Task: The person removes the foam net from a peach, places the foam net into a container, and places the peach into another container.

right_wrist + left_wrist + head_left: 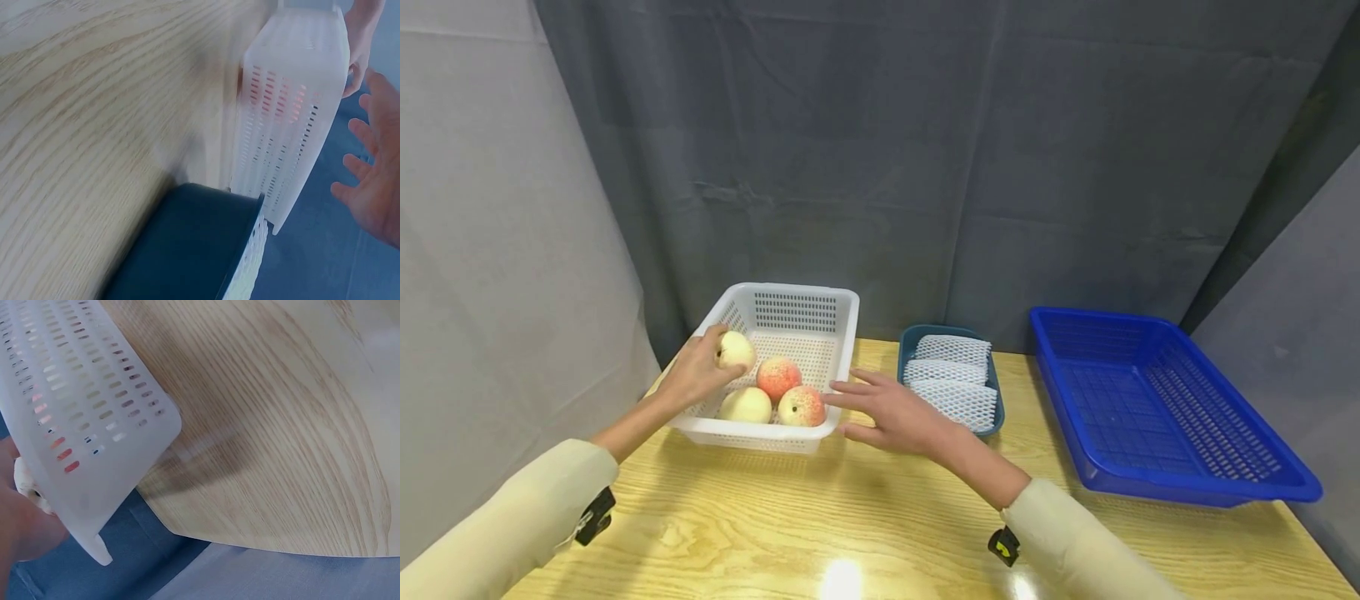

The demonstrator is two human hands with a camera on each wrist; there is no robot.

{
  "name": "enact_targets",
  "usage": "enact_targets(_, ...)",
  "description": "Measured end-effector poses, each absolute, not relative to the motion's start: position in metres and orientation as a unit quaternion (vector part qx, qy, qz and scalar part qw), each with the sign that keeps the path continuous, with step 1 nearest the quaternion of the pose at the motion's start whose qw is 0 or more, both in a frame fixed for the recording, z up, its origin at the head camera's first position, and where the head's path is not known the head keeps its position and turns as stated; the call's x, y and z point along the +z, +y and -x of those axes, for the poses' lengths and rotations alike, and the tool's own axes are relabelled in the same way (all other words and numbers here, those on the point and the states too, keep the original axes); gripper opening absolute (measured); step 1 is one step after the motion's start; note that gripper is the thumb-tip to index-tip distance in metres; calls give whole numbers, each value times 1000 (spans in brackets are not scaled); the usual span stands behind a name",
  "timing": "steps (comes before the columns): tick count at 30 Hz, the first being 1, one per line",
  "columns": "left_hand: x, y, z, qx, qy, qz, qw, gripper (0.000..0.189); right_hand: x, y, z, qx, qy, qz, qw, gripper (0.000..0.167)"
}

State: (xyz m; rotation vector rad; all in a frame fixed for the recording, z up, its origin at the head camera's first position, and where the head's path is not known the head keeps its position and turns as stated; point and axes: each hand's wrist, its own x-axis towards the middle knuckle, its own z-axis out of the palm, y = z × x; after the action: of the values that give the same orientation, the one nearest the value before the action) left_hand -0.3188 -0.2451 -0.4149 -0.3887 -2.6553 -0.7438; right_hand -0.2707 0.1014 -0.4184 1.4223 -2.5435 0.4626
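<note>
1. Head view: your left hand point(696, 371) is curling its fingers round a pale yellow peach point(735, 350) just above the left side of the white basket point(820, 293). Your right hand point(891, 412) is hovering beside the basket's right rim with its fingers spread and holding nothing. Three more peaches point(778, 393), round and blushed pink, are lying in the basket. You are risking a slip, since the fruit is smooth and round and your hold looks to be covering only part of it; a drop would bruise it against the hard plastic. The ribbed foam nets point(953, 379) are sitting in the small teal tray point(907, 342), and the perforated blue crate point(1180, 492) is standing on the glossy wooden table point(865, 533).

2. Left wrist view: the basket's slotted wall point(81, 412) is filling the frame, slightly blurred; the peach is barely showing. The light basket could be shifting if you knock it.

3. Right wrist view: your right hand's fingers point(369, 140) are splaying apart, just beside the basket's wall.
</note>
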Motion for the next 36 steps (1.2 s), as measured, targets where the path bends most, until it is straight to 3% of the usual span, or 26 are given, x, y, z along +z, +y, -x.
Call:
enact_targets(18, -421, -248, 324, -237, -947, 140, 164, 69, -432, 80, 276, 164, -835, -517, 87, 42)
enact_targets(27, -426, -246, 330, -228, -955, 132, 134, 71, -437, 74, 280, 174, -821, -536, 92, 39)
enact_targets(36, -432, -247, 333, -216, -961, 130, 118, 71, -437, 69, 281, 152, -834, -526, 65, 39)
